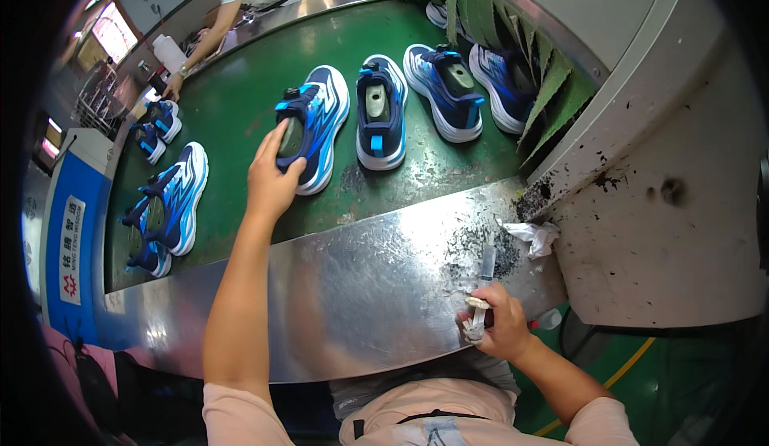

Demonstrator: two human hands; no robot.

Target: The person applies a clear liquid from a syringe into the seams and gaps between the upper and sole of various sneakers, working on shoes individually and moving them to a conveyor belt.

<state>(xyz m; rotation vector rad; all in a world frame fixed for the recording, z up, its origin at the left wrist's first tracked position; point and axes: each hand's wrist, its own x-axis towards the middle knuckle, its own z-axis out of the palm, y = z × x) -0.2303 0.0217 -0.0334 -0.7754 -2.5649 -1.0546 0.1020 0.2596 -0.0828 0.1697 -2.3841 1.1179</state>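
My left hand (272, 177) is closed on the heel collar of a blue sneaker with a white sole (327, 121), thumb at the heel and fingers inside the opening by the grey-green insert. That sneaker rests on the green belt. Low over the steel ledge, my right hand (505, 323) grips a clear plastic syringe (488, 265) with whitish residue about its plunger end; its barrel points away from me. To the right of the held shoe, another sneaker (392, 85) stands upright, heel toward me. Two more sneakers, one tilted (436, 77), the other (495, 89) against the curtain, stand farther right.
A steel ledge (352, 294) borders the green belt (240, 117). Crumpled white tissue (538, 238) lies by the machine housing (657, 205). Green strip curtains (553, 85) hang at right. More sneakers (184, 197) stand at left. Across the belt, a person's arm (210, 44) reaches toward the far-left shoes.
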